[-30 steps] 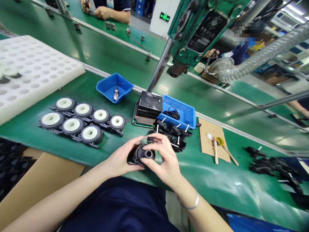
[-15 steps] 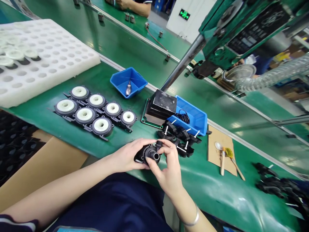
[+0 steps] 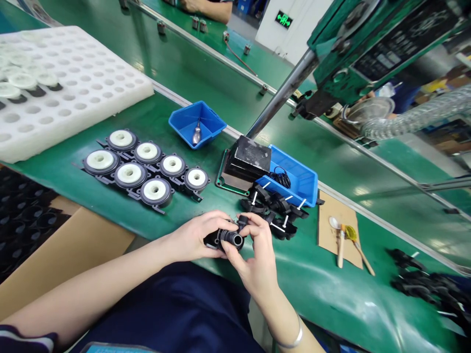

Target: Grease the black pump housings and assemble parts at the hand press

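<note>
Both hands are closed on one black plastic housing with a round pipe spout (image 3: 233,238), held just above the near edge of the green bench. My left hand (image 3: 195,237) grips its left side, thumb below and fingers over the top. On the other side, my right hand (image 3: 259,255) has its thumb at the spout's base and its fingers around a short side stub (image 3: 242,221). The housing's underside is hidden by the hands. Just beyond lie several black parts with white pins (image 3: 281,211).
Left of the hands sit several black round parts with white discs (image 3: 155,190). Behind are a white foam tray (image 3: 121,93), a blue bin (image 3: 180,125) with a metal-handled tool, a black block (image 3: 250,157) and another blue bin (image 3: 303,179). Brushes (image 3: 340,247) lie on cardboard at right.
The fingers of my left hand have shifted right over the top of the housing, and now cover more of it beside the spout. The housing has turned slightly. Other bench items stay put.
</note>
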`<state>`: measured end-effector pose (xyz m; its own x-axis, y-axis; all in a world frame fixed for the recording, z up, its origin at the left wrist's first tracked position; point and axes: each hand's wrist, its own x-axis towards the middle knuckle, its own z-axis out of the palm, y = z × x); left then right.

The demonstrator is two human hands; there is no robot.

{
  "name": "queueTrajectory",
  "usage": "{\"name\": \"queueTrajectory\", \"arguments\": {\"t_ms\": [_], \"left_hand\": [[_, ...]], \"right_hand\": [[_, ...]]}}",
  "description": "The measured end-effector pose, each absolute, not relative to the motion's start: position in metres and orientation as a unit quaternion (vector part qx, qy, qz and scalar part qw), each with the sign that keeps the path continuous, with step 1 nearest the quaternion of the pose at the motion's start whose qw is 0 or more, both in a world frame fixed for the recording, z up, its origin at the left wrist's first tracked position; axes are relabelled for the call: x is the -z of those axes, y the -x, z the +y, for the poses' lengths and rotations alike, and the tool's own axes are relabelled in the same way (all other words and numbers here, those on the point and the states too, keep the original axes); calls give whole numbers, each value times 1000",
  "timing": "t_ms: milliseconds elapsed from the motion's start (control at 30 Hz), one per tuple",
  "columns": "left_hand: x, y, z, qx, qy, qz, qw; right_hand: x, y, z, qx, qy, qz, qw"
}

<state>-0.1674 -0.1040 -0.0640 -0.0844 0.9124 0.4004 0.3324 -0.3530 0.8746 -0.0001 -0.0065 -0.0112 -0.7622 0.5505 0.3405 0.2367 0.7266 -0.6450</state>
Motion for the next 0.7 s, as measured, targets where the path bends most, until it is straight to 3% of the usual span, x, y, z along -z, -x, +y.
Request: {"name": "queueTrajectory", "arguments": {"t_ms": [300,467,533,700], "left_hand": [[59,174,-102,-502,-656,494,269],[26,175,-103,-484,-661,530,218],[-1,186,-96,-484,-669,532,187],[-61,224,-35,-515,-632,553,172]], "right_hand": [[10,-2,-9,-294,223,-893,257],[-55,-10,29,-272,179,-931,163],[-96,-11,59,-232,167,-928,239],[-204,21,146,-147,129,-822,535]]}}
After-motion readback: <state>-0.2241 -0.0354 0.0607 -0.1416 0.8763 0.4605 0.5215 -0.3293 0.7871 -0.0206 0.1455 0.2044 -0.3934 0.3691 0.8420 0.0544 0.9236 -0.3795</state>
